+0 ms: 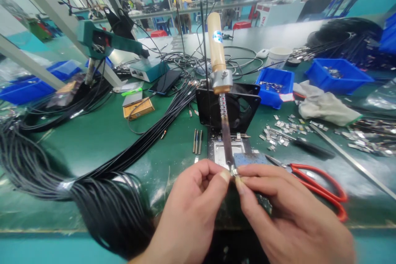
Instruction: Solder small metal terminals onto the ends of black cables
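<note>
My left hand (193, 202) and my right hand (287, 210) meet at the front centre, thumbs and forefingers pinched together. Between the fingertips is a small shiny metal connector (234, 171), partly covered by them. Its upper end is at the tip of a soldering iron (226, 136), which is clamped tip-down with its wooden handle up. I cannot tell if a wire is also in my fingers. Just behind the fingers are a shallow metal tray (217, 157) and a blue sponge (251, 159). Beyond them stands a black fan (202, 109).
Red-handled pliers (321, 177) lie beside my right hand, near loose metal connectors (280, 130) and a pale glove (324, 105). Bundled black cables (105, 198) fill the left. Blue bins (275, 80) stand behind. People sit in the background.
</note>
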Available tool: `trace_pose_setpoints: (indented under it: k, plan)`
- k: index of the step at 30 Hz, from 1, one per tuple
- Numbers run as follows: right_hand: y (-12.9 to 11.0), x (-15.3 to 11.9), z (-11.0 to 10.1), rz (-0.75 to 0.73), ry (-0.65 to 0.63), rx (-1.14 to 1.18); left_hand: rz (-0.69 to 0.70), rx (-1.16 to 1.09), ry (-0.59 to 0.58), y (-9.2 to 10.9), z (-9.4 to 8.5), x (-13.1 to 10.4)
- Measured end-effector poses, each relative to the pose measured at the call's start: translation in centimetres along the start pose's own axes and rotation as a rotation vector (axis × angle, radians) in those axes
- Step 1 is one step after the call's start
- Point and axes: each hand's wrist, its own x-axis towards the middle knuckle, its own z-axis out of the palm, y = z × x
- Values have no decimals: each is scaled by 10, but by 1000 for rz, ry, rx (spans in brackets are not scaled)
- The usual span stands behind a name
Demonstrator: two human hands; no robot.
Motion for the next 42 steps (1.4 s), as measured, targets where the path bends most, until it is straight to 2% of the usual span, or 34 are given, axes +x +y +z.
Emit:
trace_pose_setpoints:
  k: [9, 18, 23, 27, 36, 42]
  plan:
    - [1, 0, 2, 10, -7, -7, -3, -23, 5, -1, -1, -2]
    - [-4, -5, 3, 84, 18, 31, -15, -60, 6, -6, -2, -6]
    - [-10, -9, 1, 308, 51, 232, 22, -33, -41, -12, -3, -18]
    - [-18, -15, -2, 402, 51, 315, 74, 31, -103, -17, -5, -31]
    - [-37, -31, -7, 416, 58, 323, 166, -27, -85, -18, -3, -55]
    - [-48, -38, -11, 446, 65, 304, 142, -31, -105, -23, -7, -67]
